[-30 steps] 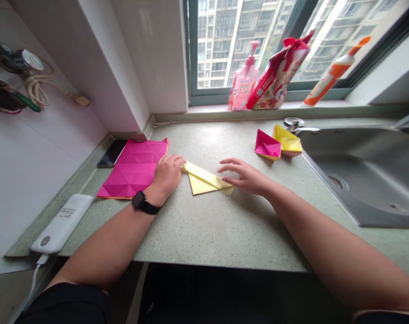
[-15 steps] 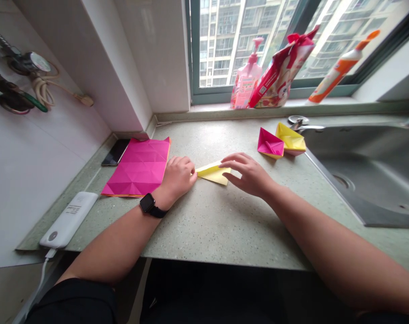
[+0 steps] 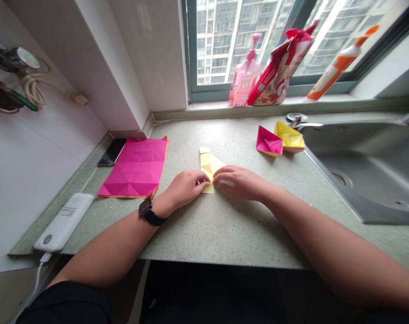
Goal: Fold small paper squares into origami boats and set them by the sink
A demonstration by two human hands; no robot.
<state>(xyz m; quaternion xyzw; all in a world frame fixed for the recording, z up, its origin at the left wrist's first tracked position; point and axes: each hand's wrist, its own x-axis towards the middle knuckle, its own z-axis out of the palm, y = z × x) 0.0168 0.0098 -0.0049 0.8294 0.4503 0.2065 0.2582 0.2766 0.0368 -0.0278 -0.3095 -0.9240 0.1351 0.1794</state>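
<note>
A partly folded sheet of yellow paper (image 3: 206, 158) lies on the speckled counter in front of me, its long strip pointing away toward the window. My left hand (image 3: 190, 185) pinches its near part from the left, thumb and fingertips together. From the right, the fingertips of my right hand (image 3: 237, 181) are closed on the same spot, almost touching the left ones. A pale flap of the paper slants out behind my right fingers. The fold between the fingertips is partly hidden.
Creased magenta sheets (image 3: 135, 166) lie at left beside a phone (image 3: 112, 152) and a white power bank (image 3: 64, 222). Two folded paper boats, magenta (image 3: 269, 143) and yellow (image 3: 290, 137), stand by the steel sink (image 3: 369, 175). Bottles and a red bag (image 3: 275, 74) line the sill.
The yellow paper has been turned, its strip now pointing away from me. My left hand has moved right and nearer; my right hand has closed in beside it on the paper.
</note>
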